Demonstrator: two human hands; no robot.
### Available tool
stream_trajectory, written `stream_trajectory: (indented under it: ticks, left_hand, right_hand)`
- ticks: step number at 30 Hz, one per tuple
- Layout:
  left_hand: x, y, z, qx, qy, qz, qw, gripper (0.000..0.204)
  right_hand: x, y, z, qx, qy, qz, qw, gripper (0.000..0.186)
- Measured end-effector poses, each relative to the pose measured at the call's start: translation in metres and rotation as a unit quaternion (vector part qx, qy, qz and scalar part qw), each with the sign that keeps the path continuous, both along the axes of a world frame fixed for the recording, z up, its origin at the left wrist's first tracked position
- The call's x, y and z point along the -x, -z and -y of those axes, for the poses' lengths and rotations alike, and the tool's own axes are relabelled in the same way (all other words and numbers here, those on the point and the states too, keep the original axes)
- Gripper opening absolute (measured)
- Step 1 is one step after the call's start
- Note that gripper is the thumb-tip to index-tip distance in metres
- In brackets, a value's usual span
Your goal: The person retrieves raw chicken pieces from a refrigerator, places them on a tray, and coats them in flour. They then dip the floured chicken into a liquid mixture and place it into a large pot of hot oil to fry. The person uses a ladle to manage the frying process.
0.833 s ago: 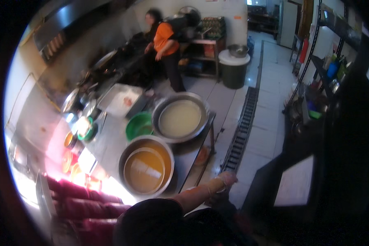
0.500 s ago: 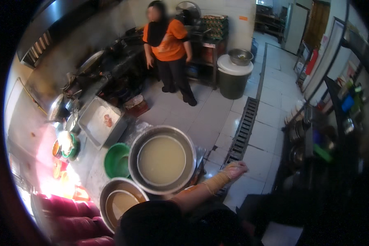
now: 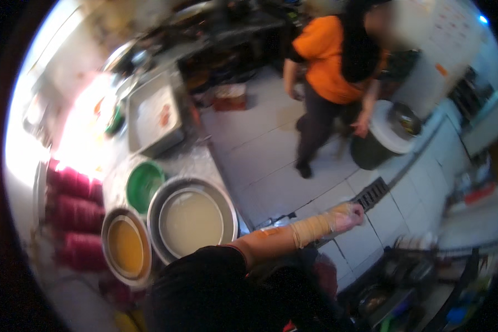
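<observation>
My left hand (image 3: 348,217) stretches out to the right over the tiled floor, in a clear plastic glove with yellowish wrapping around the wrist. Its fingers look curled in; blur hides whether they hold anything. My right hand is not in view. Beside my left upper arm stands a large metal bowl (image 3: 231,221) of pale cloudy liquid. A smaller metal bowl (image 3: 106,243) with orange-brown liquid is left of it. Behind them sits a green plastic basin (image 3: 144,185). Farther back on the counter, a rectangular metal tray (image 3: 178,133) holds white powder and a small reddish-brown piece.
A person (image 3: 337,61) in an orange shirt stands beyond the counter, near a lidded bin (image 3: 379,135) with a metal bowl (image 3: 404,119) on it. A floor drain grate (image 3: 373,193) crosses the tiles. Stacked dark red containers (image 3: 80,216) line the left; dark shelving (image 3: 393,271) stands right.
My view has swung, shifting the bowls leftward. The person in orange appears nearer and has moved closer to the bin. My left arm remains stretched to the right.
</observation>
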State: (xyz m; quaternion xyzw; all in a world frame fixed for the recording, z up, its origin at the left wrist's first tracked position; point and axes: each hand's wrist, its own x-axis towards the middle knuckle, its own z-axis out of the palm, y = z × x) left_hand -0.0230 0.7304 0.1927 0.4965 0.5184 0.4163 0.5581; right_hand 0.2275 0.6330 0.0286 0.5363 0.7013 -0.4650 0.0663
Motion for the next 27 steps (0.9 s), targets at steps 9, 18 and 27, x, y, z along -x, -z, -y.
stream_trajectory:
  ticks: [9,18,27]
  left_hand:
    - [0.117,0.063,0.024,0.227,-0.424,0.034,0.876,0.027]
    - [0.141,0.025,0.071,0.286,-0.563,0.007,0.776,0.016]
    - [0.260,0.004,0.102,-0.055,-0.721,0.206,0.659,0.012]
  right_hand:
    - [-0.016,-0.021,-0.217,0.034,-0.187,0.027,0.981,0.056]
    - [0.054,-0.014,-0.294,0.086,-0.325,0.017,0.942,0.059]
    - [0.293,-0.001,-0.338,0.117,-0.478,-0.013,0.870,0.063]
